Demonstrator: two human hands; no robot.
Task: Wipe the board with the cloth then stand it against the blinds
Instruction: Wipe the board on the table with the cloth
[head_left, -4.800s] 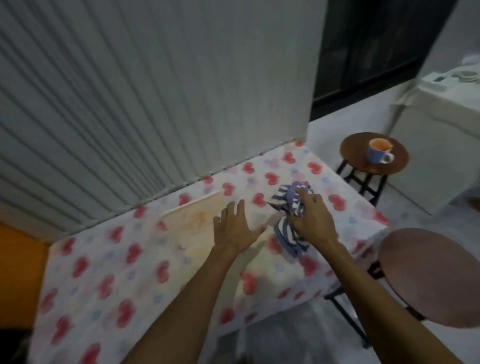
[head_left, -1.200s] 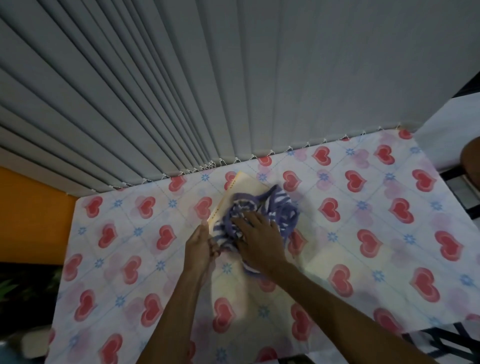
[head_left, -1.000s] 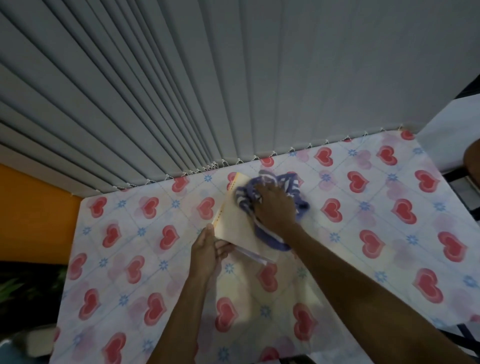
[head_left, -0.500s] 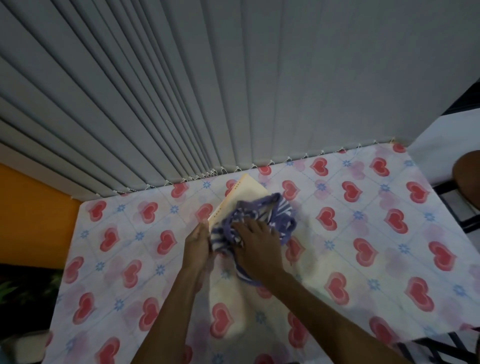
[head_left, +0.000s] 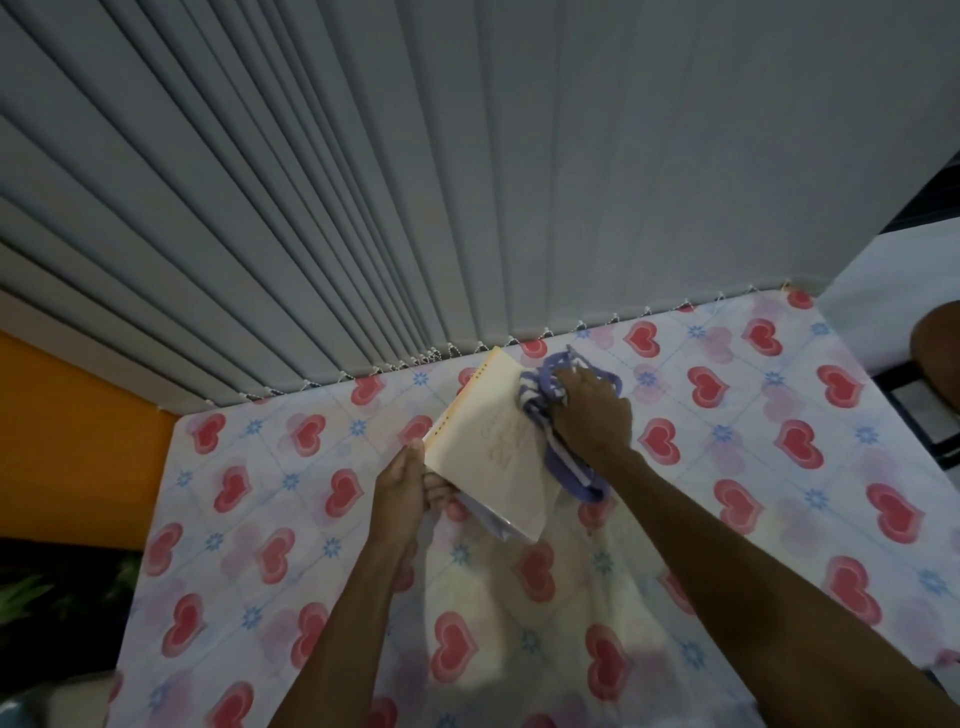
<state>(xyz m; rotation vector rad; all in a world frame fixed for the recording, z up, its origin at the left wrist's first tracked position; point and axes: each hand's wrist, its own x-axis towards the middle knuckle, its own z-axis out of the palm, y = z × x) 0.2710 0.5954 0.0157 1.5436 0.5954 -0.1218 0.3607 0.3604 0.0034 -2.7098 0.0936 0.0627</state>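
Observation:
A pale cream board (head_left: 488, 447) with faint marks is held tilted above the table, its far corner close to the blinds (head_left: 467, 182). My left hand (head_left: 402, 488) grips the board's near left edge. My right hand (head_left: 592, 415) presses a bunched blue-and-white striped cloth (head_left: 545, 395) onto the far right part of the board. Part of the cloth hangs down past the board's right edge. The board's underside is hidden.
The table (head_left: 779, 467) wears a white covering printed with red hearts and blue flowers. Grey vertical blinds hang along its far edge. An orange wall (head_left: 67, 441) lies to the left. A brown round stool (head_left: 940, 353) peeks in at the right.
My right hand has slid the cloth from the board's near part up to its far right end, uncovering most of the face. My left hand keeps its hold on the near left edge.

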